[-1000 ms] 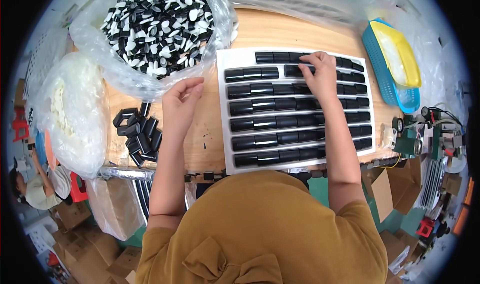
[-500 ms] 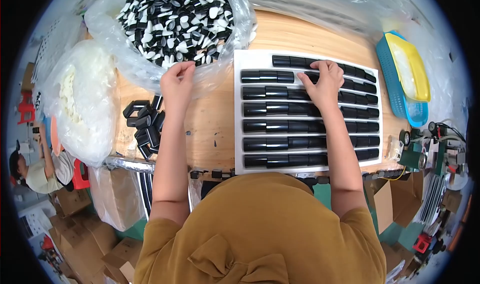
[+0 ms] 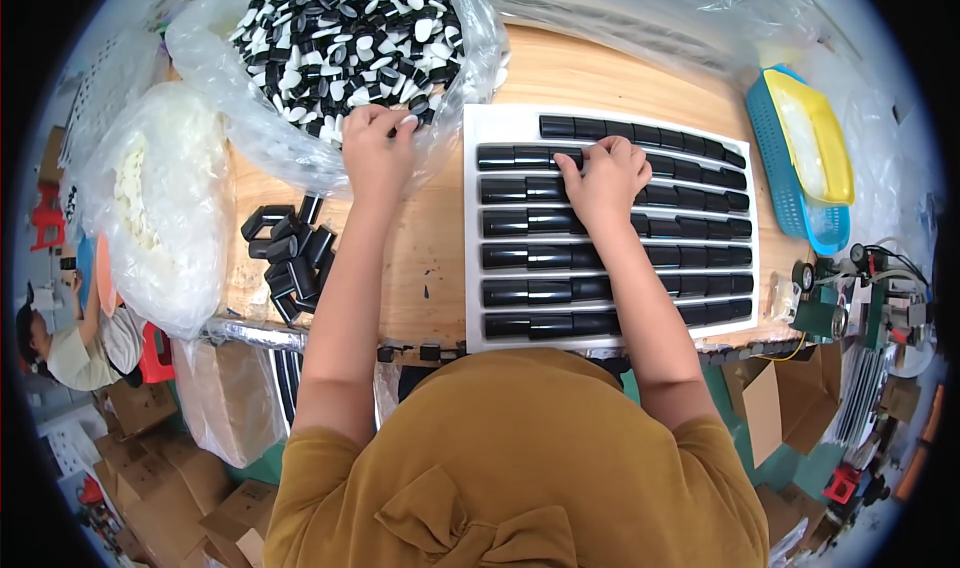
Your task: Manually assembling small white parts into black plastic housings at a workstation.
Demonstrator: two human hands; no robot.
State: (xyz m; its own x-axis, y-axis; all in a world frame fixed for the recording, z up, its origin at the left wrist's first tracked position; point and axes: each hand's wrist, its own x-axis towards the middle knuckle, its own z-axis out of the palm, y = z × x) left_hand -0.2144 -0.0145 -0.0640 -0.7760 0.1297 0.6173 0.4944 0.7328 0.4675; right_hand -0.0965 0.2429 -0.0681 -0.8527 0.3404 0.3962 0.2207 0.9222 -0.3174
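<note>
My left hand is at the near rim of a clear plastic bag, its fingers closed at a small white-topped piece. The bag is heaped with small oval black and white pieces. My right hand rests over the second row from the far side of a white board. Its thumb and fingers close on a glossy black piece in that row, partly hidden by the hand. Several rows of such black pieces lie end to end across the board.
Loose black pieces are piled left of my left forearm. A clear bag of pale pieces sits farther left. Blue basket and yellow tray stand at the right, near a gauge device. Another person is far left.
My right hand has slid left along the second row, where the gap is now filled or covered. My left hand has moved slightly right and up, to the pieces at the bag's rim.
</note>
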